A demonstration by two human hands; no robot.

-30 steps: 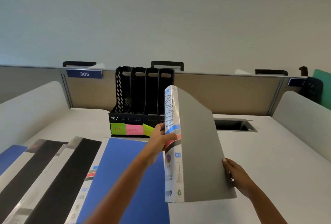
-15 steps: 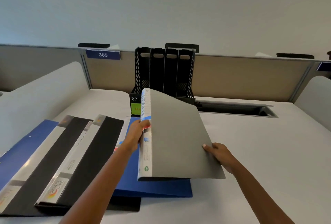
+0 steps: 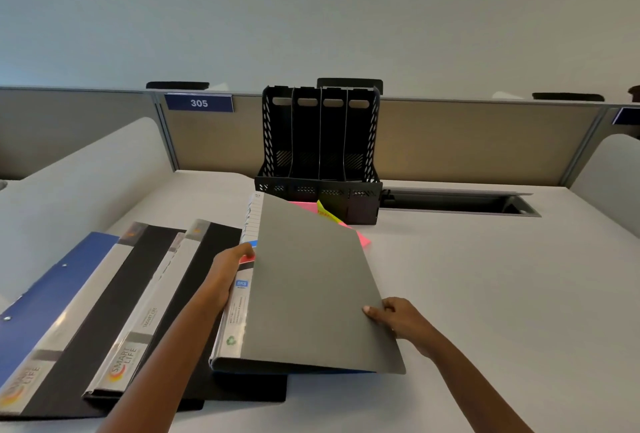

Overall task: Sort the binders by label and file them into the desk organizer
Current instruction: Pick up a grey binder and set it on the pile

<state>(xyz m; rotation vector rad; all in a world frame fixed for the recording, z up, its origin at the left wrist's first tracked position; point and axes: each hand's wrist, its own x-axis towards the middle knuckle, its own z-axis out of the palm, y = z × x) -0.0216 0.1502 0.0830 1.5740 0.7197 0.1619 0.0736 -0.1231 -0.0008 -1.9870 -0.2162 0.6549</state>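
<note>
I hold a grey binder low over the desk, nearly flat, its white spine turned left. My left hand grips the spine near its middle. My right hand pinches the cover's right edge. A sliver of a blue binder shows beneath its front edge. To the left lie two black binders with clear spines and another blue binder, overlapping. The black desk organizer with several upright slots stands at the back, with pink and yellow sticky labels on its front base.
A beige partition with a blue "305" plate closes the back of the desk. A cable tray opening lies right of the organizer. Curved white side panels bound the desk left and right.
The grey binder went from upright near the organizer to nearly flat and lower, closer to me, resting over the blue binder. Both hands kept their grip. The camera tilted down.
</note>
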